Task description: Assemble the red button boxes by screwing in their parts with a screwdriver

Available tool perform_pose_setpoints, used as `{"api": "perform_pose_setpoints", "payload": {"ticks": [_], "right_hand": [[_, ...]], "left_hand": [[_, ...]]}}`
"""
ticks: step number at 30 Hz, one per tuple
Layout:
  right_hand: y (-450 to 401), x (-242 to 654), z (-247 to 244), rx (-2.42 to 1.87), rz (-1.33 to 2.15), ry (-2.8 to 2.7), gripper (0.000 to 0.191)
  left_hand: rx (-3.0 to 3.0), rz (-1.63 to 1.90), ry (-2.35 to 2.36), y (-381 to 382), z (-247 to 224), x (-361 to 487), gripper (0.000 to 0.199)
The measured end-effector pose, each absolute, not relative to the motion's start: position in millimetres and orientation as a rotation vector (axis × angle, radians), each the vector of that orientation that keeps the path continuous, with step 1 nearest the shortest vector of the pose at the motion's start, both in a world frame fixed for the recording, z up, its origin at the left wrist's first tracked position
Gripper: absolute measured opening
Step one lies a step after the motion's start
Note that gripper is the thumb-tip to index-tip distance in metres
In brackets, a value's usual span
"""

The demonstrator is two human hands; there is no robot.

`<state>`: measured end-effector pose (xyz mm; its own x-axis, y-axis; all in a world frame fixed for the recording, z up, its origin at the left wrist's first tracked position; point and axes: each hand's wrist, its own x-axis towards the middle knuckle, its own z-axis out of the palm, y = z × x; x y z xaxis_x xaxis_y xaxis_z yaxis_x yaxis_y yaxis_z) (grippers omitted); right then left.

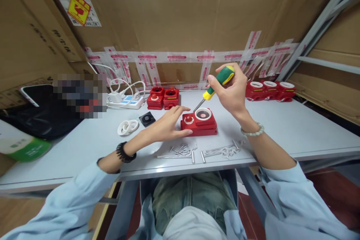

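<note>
A red alarm box (199,130) with a white ring around a dark round centre and a small red dome sits on the table. My left hand (171,123) grips its left end, thumb along the front and fingers at the back. In my right hand (233,89) is a green and yellow screwdriver (219,83), held tilted. Its tip comes down at the box's rear edge, beside the white ring; whether it sits in a screw is too small to tell. Loose screws (184,150) and T-shaped metal pieces (203,156) lie in front of the box.
White rings (128,127) and a black square speaker piece (147,119) lie to the left. Behind stand red housings (163,98) and a white power strip (128,101). More red units (270,90) with white rings line the back right. A cardboard wall (180,18) closes the rear.
</note>
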<state>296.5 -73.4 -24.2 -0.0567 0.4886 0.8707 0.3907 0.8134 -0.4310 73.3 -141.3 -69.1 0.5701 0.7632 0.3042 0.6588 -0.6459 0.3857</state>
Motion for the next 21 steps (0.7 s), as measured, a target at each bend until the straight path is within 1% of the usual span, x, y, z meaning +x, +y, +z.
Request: {"api": "perform_pose_setpoints", "payload": {"ticks": [2,4,9,14,18,21], "right_hand": [[-74,297,-23,-0.709,0.102,-1.607,0.031],[-76,297,-22,-0.713,0.091,-1.578,0.029],[-82,296,-20,-0.684,-0.034,-1.468,0.025],[-85,298,-21,-0.648,-0.045,-1.427,0.017],[-87,304,-15,-0.772,0.057,-1.648,0.026],[-89,307,-10,-0.821,0.349,-1.983,0.044]], "left_hand": [[2.558,0.638,1.159,-134,-76,81,0.069],[2.528,0.629,1.146,-130,-80,81,0.068],[2.422,0.601,1.258,-128,-77,63,0.080],[2.429,0.599,1.269,-126,-75,56,0.074],[2.389,0.773,1.263,-125,-73,55,0.068],[2.350,0.927,1.273,-124,-71,54,0.069]]}}
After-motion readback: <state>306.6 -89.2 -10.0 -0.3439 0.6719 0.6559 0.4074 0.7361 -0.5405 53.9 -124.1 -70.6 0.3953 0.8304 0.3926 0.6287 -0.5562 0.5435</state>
